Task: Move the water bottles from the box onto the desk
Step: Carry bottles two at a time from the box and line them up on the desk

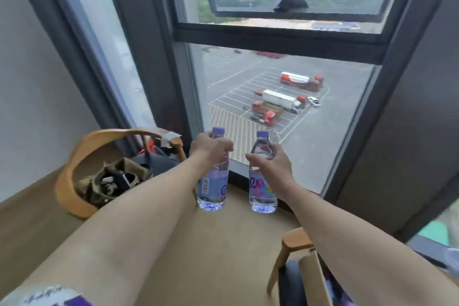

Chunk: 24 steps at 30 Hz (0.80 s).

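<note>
Two clear water bottles with purple caps and purple labels stand upright on the tan desk point(223, 243) close to the window. My left hand point(211, 148) grips the left bottle point(213, 186) around its shoulder, just under the cap. My right hand point(269, 164) holds the right bottle point(262, 194) at its upper body. Both bottle bases rest on the desk surface, roughly a hand's width apart. The box is not in view.
A wooden chair point(82, 174) with a camouflage bag and dark items on its seat stands at the left. Another wooden chair back point(295, 243) rises at the lower right. The dark window frame point(278, 40) and glass stand right behind the bottles.
</note>
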### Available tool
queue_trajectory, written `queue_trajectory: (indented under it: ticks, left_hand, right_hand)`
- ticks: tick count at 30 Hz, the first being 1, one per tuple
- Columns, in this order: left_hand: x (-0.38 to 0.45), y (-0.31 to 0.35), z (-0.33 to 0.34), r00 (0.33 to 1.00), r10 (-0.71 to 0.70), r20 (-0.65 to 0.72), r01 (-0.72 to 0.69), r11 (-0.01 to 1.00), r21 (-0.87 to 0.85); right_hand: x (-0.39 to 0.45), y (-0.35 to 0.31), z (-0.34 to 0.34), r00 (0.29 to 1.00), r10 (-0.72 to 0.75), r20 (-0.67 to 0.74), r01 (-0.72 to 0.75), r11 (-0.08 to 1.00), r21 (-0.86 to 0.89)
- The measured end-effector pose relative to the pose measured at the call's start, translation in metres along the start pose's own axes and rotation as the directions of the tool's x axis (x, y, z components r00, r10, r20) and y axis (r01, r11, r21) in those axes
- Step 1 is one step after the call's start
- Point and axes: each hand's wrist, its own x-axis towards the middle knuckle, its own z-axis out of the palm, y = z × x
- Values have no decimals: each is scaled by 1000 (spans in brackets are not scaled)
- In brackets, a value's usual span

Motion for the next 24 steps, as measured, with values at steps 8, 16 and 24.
queue_trajectory:
  ticks: [8,16,24]
  left_hand:
    - [-53,-35,-164,950,-31,-309,37,999,12]
    - [-136,-90,-346,873,-84,-481,61,996,-62]
    - [-233,-185,-533,732,-191,-654,185,980,-79]
  right_hand:
    - [-54,-58,143,949,-166,267,167,986,20]
    - [-170,-106,308,832,-263,489,263,962,69]
    - [-321,-128,474,707,-254,660,215,966,141]
